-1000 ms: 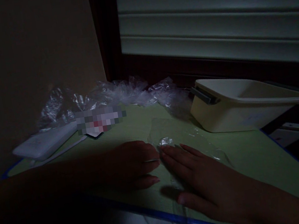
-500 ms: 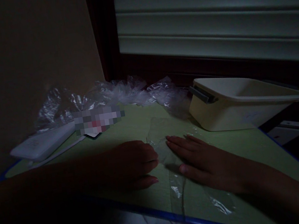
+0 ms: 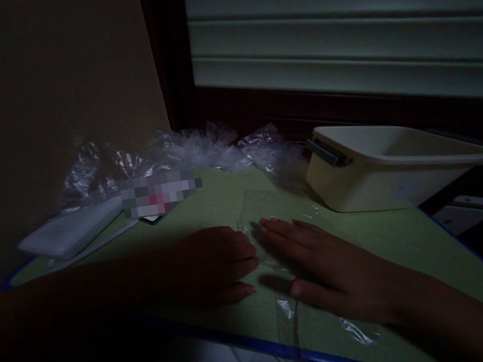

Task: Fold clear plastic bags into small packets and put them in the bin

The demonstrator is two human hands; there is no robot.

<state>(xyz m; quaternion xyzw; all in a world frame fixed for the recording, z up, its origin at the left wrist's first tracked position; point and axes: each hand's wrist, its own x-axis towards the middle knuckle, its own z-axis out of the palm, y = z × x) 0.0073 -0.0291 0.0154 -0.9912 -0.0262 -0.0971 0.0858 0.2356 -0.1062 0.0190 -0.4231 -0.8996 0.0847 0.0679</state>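
Observation:
A clear plastic bag (image 3: 286, 318) lies flat on the light green tabletop (image 3: 213, 207), its lower end reaching the table's blue edge. At the bag's left side is my left hand (image 3: 218, 264), fingers curled in and thumb apart from them; what is under the curled fingers is hidden. Over the bag's middle my right hand (image 3: 322, 260) is stretched out, palm down, with fingers straight and thumb spread. A dark shadow shows below its fingers and thumb, so it seems slightly raised from the plastic.
Crumpled clear plastic (image 3: 217, 145) is heaped along the back. A white elongated device (image 3: 75, 229) with a cable lies at the left, beside a blurred printed item (image 3: 157, 197). At the right stands a cream plastic bin (image 3: 361, 186) with a dark handle. White boxes (image 3: 467, 215) sit beyond the right edge.
My right hand has shifted slightly left and its shadow on the plastic has grown, as if it lifted a little. My left hand has barely moved.

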